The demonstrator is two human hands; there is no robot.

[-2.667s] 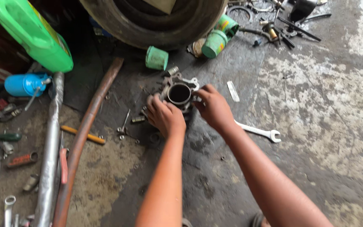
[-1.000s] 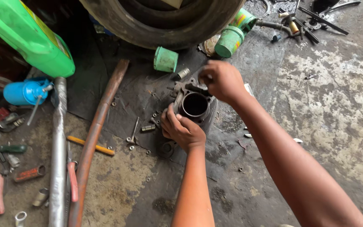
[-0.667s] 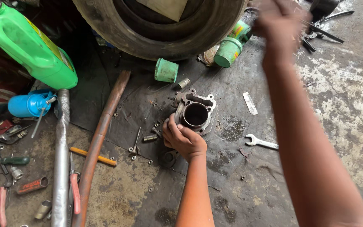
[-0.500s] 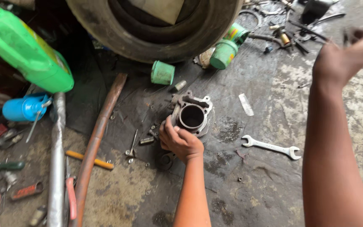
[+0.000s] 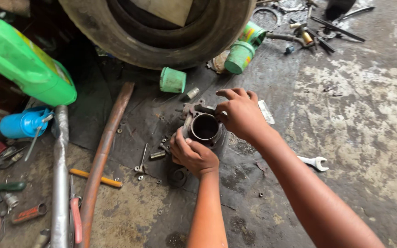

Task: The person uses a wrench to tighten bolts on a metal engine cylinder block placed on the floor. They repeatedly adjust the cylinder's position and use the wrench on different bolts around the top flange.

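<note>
Right hand (image 5: 241, 112) back from its reach toward the far tools, fingers closed on the engine cylinder (image 5: 204, 128) rim | left hand (image 5: 192, 154) grip unchanged on near side | cylinder mid-floor, below tyre (image 5: 161, 27) | two-handed work judged resumed.

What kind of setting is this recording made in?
Most likely an informal vehicle repair workshop, worked at floor level. Both hands, left hand and right hand, hold a metal engine cylinder on a stained concrete floor, near a tyre, a wrench and a green oil jug.
</note>
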